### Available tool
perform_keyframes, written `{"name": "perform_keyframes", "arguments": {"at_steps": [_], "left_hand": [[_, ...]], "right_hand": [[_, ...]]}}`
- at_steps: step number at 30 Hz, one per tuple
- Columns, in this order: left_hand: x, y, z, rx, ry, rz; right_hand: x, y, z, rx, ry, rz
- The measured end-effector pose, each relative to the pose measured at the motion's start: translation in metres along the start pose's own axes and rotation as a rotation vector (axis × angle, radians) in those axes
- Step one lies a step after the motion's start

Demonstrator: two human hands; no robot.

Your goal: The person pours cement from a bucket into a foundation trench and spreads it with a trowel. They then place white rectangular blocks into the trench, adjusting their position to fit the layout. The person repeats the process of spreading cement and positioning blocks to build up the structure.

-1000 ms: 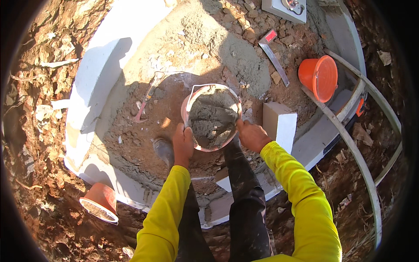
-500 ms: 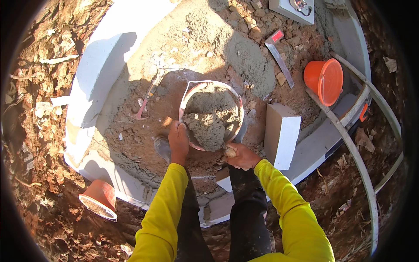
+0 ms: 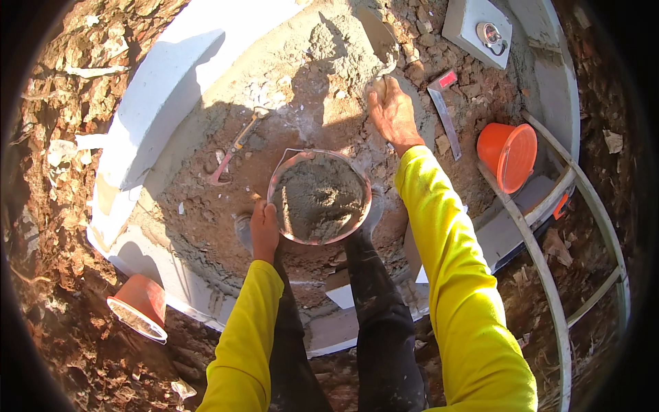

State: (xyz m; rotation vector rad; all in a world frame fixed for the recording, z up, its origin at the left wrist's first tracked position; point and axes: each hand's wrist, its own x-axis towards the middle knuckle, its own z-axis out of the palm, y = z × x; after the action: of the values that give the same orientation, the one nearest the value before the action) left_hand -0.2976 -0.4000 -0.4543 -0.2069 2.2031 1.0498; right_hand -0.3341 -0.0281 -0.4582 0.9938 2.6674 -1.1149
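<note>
Checking grip: what is the state on each side?

Left hand (image 3: pixel 265 228): fingers closed on the rim of 1 bucket (image 3: pixel 299 159). Right hand (image 3: pixel 392 113): closed around the handle of 1 trowel (image 3: pixel 376 34).

State the location of each.

The bucket is at centre, between 2 boots (image 3: pixel 243 231), and holds wet mortar (image 3: pixel 322 196). Whether its base touches the ground cannot be told. The trowel is ahead of the bucket, blade pointing away from the person. Blade contact with the ground cannot be told.

How many buckets in total?

3. The other 2: 1 orange bucket (image 3: pixel 491 147) beside the ladder (image 3: pixel 551 197), and 1 reddish bucket (image 3: pixel 145 295) outside the curved wall (image 3: pixel 180 280) at lower left.

Remaining tools?

1 hammer (image 3: pixel 237 145) lies left of the mortar; 1 metal square (image 3: pixel 445 117) lies right of the right hand.

Pale blocks (image 3: pixel 461 27)?

4: 1 at upper right bearing 1 round metal item (image 3: pixel 489 33), 1 at left, 1 partly behind the right sleeve (image 3: pixel 446 254), 1 beside the right leg.
</note>
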Motion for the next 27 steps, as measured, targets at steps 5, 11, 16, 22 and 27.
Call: {"name": "perform_keyframes", "arguments": {"at_steps": [5, 11, 16, 22, 27], "left_hand": [[0.002, -0.002, 0.004, -0.011, -0.021, -0.041], [0.009, -0.003, -0.007, 0.101, -0.093, -0.077], [0.006, 0.013, -0.004, 0.100, -0.124, -0.044], [-0.012, 0.052, 0.020, 0.087, -0.121, 0.103], [-0.026, 0.089, 0.059, 0.042, -0.164, 0.190]], "right_hand": [[0.039, -0.010, 0.002, 0.110, -0.213, -0.072], [-0.042, 0.035, 0.007, 0.612, -0.201, 0.567], [-0.176, 0.083, -0.005, 0.135, 0.046, 0.308], [-0.230, 0.035, -0.073, -0.264, -0.460, -0.040], [-0.187, 0.068, -0.008, -0.360, -0.628, -0.083]]}}
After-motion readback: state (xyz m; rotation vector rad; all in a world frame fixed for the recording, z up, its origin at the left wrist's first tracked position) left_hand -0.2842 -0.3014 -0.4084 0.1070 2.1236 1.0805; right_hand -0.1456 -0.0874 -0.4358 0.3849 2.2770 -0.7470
